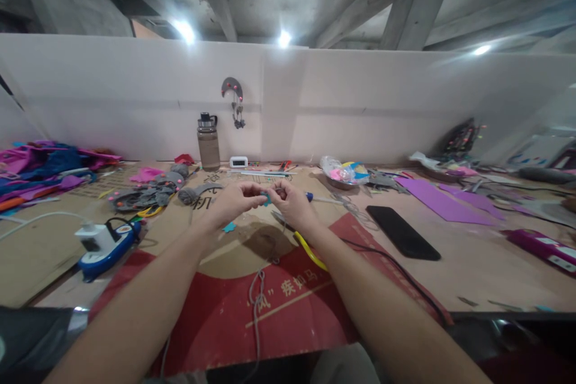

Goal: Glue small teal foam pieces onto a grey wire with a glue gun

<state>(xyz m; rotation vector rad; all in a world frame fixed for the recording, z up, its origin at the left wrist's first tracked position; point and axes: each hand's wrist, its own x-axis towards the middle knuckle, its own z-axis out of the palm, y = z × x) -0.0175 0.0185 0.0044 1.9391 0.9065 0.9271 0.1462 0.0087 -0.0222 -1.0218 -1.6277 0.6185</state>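
Observation:
Over the middle of the table, my left hand (238, 198) and my right hand (292, 204) meet with their fingertips pinched. Between them is a small blue-green piece (266, 198), mostly covered by the fingers, so its exact shape is unclear. Both hands appear to grip it. Another small turquoise piece (229, 227) lies on the cardboard just below my left hand. Scissors with a yellow handle (310, 251) lie under my right wrist, partly hidden. A grey cord (257, 300) trails down across the red printed sheet (216, 318).
A water bottle (208, 143) and a small white digital display (238, 162) stand at the back. A black phone (402, 232) and purple sheets (443, 199) lie to the right. A blue power strip (108, 252) and coloured fabric (49, 165) are on the left.

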